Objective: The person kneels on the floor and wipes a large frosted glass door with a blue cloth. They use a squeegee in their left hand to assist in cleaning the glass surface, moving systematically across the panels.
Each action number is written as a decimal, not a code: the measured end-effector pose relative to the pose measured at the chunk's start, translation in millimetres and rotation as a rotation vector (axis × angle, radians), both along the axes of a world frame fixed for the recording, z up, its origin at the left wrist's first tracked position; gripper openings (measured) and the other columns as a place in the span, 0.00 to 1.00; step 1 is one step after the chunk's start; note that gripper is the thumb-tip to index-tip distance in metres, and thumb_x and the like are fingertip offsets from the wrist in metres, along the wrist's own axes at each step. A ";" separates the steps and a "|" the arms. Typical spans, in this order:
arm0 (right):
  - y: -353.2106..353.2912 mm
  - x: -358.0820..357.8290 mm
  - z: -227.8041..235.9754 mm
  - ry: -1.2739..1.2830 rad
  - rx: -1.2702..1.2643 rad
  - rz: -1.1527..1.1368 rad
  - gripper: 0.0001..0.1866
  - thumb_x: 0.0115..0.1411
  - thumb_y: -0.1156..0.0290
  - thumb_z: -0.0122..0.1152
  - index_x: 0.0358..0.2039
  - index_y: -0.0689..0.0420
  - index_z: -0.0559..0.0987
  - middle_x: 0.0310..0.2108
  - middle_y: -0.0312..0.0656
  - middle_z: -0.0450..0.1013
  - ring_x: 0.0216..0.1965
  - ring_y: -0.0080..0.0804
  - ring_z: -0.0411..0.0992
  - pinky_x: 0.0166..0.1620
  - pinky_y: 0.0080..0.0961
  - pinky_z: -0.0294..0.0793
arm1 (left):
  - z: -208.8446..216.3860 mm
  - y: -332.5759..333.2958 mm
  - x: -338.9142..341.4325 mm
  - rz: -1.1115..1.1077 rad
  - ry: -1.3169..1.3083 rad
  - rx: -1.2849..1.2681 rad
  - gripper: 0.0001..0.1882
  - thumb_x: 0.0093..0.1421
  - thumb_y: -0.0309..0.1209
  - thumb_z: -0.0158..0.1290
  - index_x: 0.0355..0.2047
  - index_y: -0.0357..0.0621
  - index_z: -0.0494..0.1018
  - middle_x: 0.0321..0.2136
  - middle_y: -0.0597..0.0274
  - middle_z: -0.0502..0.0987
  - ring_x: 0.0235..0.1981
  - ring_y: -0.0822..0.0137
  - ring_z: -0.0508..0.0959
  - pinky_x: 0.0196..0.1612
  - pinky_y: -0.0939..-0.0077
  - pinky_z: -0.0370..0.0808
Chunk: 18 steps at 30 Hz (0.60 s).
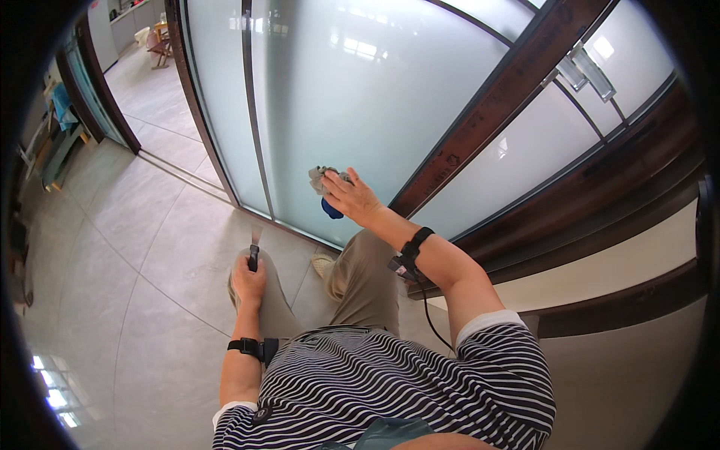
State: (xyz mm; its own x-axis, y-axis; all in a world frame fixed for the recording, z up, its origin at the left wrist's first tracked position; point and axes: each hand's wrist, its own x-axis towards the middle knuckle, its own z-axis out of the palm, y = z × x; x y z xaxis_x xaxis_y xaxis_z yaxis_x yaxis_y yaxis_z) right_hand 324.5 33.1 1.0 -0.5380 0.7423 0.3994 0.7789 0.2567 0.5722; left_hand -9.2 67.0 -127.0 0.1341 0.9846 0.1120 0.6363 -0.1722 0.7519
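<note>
Striped shirt [390, 390] nearest the lens. Left hand [248, 281]: grip closed round scraper [254, 251], blade pointing up. Right hand [352, 199]: grip closed on grey cloth [321, 178], pressed vs. frosted glass door [360, 90].

A pale tiled floor [142, 247] spreads out to the left. Dark brown wooden framing [495, 105] slants between the glass panels. Far back, through an open doorway [142, 82], stands a wooden chair [160, 46]. At the left edge sits a blue cloth [64, 101] above a low shelf [56, 154].
</note>
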 end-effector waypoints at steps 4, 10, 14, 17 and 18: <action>9.8 -8.5 70.1 0.086 0.185 -0.046 0.11 0.53 0.68 0.57 0.39 0.48 0.80 0.55 0.39 0.70 0.63 0.38 0.60 0.63 0.61 0.49 | -0.4 -0.1 1.8 0.000 -0.015 -0.041 0.14 0.55 0.40 0.59 0.33 0.45 0.71 0.25 0.52 0.76 0.29 0.48 0.77 0.34 0.54 0.71; 14.9 -19.1 227.4 0.373 0.570 -0.190 0.37 0.36 0.69 0.77 0.52 0.45 0.77 0.61 0.40 0.62 0.67 0.43 0.54 0.62 0.67 0.45 | 1.0 -3.1 8.2 -0.040 0.040 0.015 0.13 0.56 0.40 0.58 0.32 0.44 0.71 0.25 0.52 0.77 0.29 0.48 0.77 0.33 0.53 0.71; 17.8 -18.4 201.6 0.373 0.616 -0.139 0.17 0.52 0.69 0.62 0.45 0.49 0.80 0.56 0.43 0.68 0.62 0.43 0.61 0.59 0.60 0.52 | -4.3 -1.4 2.4 -0.046 0.135 0.015 0.14 0.56 0.40 0.57 0.34 0.43 0.71 0.27 0.51 0.77 0.30 0.48 0.78 0.34 0.54 0.72; 11.9 -21.7 117.2 0.238 0.550 -0.100 0.15 0.53 0.69 0.59 0.43 0.50 0.79 0.58 0.40 0.68 0.62 0.38 0.62 0.64 0.53 0.49 | -10.0 1.6 -9.1 -0.038 0.155 -0.015 0.16 0.57 0.41 0.56 0.37 0.42 0.72 0.31 0.50 0.79 0.34 0.47 0.79 0.39 0.55 0.74; 1.5 -19.0 87.0 0.164 0.469 -0.119 0.13 0.53 0.68 0.60 0.41 0.48 0.79 0.59 0.37 0.68 0.62 0.36 0.62 0.66 0.50 0.48 | -1.9 -1.3 -7.4 -0.033 0.138 -0.018 0.16 0.57 0.42 0.57 0.37 0.43 0.72 0.31 0.50 0.79 0.34 0.46 0.79 0.39 0.54 0.73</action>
State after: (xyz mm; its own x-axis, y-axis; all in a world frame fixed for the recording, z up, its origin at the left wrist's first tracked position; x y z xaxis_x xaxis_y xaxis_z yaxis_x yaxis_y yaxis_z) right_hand 305.6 34.6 88.0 -0.3630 0.5153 0.7764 0.8765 -0.0939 0.4721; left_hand -16.6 65.7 -128.9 0.1796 0.9810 0.0728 0.7284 -0.1824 0.6605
